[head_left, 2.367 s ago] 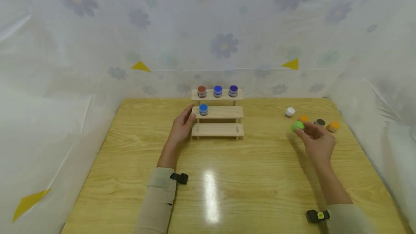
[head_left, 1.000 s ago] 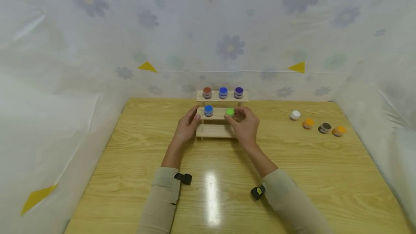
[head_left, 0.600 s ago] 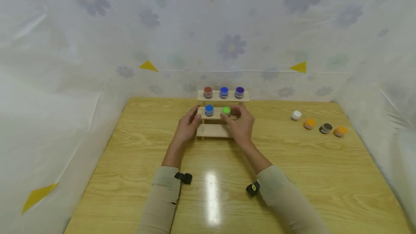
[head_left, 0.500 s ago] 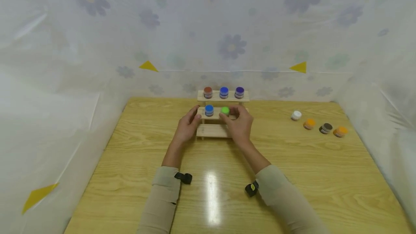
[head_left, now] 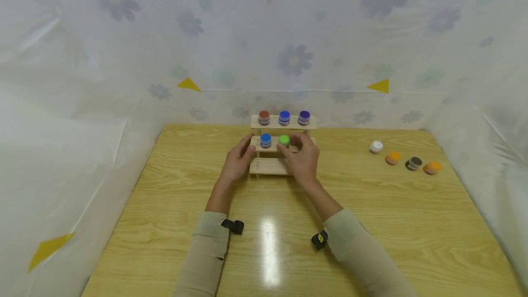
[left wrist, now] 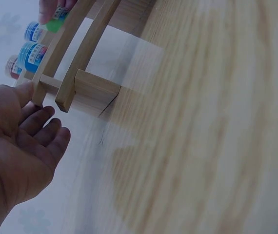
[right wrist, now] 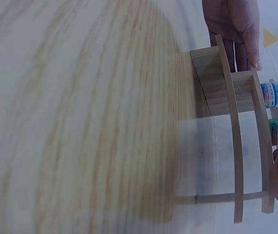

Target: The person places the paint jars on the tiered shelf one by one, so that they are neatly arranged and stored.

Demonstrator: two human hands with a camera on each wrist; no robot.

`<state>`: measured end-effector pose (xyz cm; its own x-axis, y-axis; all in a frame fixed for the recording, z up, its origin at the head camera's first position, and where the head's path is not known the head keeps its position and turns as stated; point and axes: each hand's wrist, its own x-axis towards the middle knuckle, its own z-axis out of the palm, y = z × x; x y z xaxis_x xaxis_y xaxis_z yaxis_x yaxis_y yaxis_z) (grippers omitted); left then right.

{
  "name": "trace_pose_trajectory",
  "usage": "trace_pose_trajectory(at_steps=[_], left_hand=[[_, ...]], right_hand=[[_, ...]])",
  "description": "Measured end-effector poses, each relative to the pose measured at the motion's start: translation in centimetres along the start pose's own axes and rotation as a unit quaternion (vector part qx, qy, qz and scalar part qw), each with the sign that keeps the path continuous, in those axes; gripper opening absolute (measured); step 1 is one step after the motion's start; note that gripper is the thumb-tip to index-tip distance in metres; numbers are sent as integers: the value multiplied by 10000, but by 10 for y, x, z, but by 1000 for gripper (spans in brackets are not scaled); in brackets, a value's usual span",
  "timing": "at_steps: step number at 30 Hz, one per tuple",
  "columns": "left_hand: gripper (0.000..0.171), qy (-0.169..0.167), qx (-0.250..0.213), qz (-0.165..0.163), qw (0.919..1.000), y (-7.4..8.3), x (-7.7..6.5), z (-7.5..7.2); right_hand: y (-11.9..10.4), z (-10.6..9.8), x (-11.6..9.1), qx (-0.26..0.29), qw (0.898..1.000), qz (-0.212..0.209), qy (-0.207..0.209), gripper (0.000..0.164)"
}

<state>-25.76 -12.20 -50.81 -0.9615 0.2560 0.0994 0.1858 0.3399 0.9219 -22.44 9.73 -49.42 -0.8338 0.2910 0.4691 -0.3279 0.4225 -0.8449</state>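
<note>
A three-tier wooden display stand point(head_left: 270, 166) sits toward the back of the table. My left hand point(head_left: 237, 162) grips the left end of its middle tier, the thumb at the tier's edge and the other fingers loosely bent below in the left wrist view. With thumb and fingers, my right hand point(head_left: 305, 159) pinches a small green-lidded paint jar point(head_left: 284, 140) on the middle tier. To its left stands a light-blue paint jar point(head_left: 266, 140). Along the top tier are a brown-red jar point(head_left: 264, 118), a blue jar point(head_left: 284, 118) and a purple jar point(head_left: 304, 118).
At the table's right lie a white jar point(head_left: 376, 146), an orange jar point(head_left: 393, 157), a dark jar point(head_left: 414, 163) and another orange jar point(head_left: 432, 167). A flowered white sheet point(head_left: 264, 35) hangs behind the wooden table point(head_left: 198, 251).
My right hand has carried the green jar from the right side of the table to the middle tier, then slid it slightly left toward the light-blue jar. My left hand stays at the stand.
</note>
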Motion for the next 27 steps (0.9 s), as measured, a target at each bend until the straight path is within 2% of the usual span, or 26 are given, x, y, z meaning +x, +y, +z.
trace_pose_trajectory(at_steps=[8,17,20,24,27], left_hand=[[54,6,9,-1,10000,1,2,-1],[54,-35,17,-55,10000,0,2,-3],[55,-56,-13,-95,9999,1,1,-2],[55,-84,-62,-109,9999,1,-1,-2],[55,-75,-80,-108,9999,0,-1,-1]], right_hand=[[2,-22,-7,20,9998,-74,166,44],[17,-53,-16,209,9987,-154,444,41],[19,-68,-20,221,9980,38,592,40],[15,-91,-24,190,9954,593,733,37],[21,-110,-22,187,9934,822,782,36]])
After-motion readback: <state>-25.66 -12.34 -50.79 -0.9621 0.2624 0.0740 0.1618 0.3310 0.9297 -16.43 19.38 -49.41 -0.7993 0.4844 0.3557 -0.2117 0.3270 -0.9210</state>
